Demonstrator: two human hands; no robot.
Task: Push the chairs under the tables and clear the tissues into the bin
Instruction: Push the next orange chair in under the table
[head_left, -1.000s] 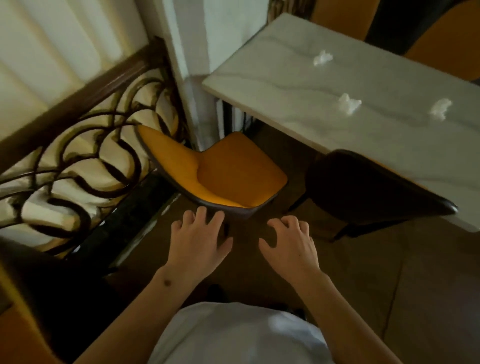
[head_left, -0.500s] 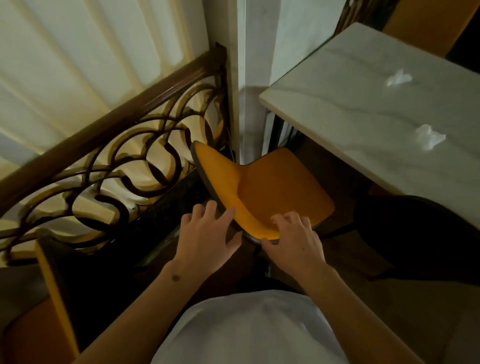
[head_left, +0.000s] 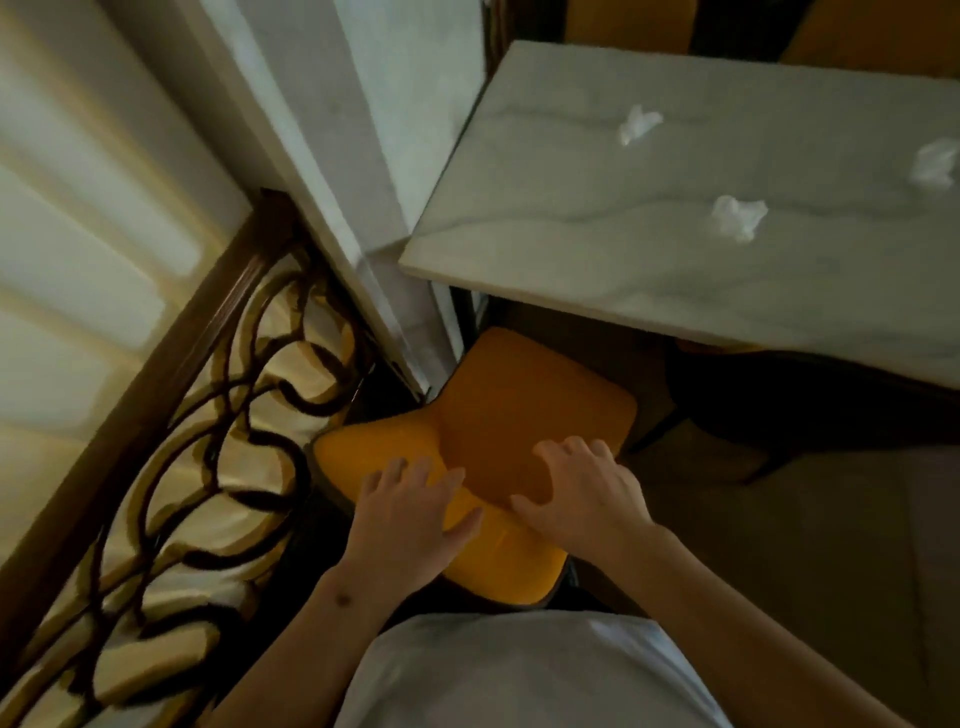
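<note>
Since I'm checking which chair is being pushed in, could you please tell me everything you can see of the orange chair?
The orange chair has a padded, smooth-looking orange seat and backrest with a dark edge; its legs are hidden. It stands on the floor beside the railing, its seat front near the edge of the marble table and not yet under it. The left hand and right hand both rest on the backrest's top, fingers spread.

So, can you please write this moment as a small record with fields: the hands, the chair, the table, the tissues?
left hand: flat on the backrest of the orange chair, fingers spread
right hand: on the backrest's top edge, fingers reaching over the seat
orange chair: near the marble table, seat not yet under it
tissues: three crumpled, all lying on the table
bin: not visible
</note>
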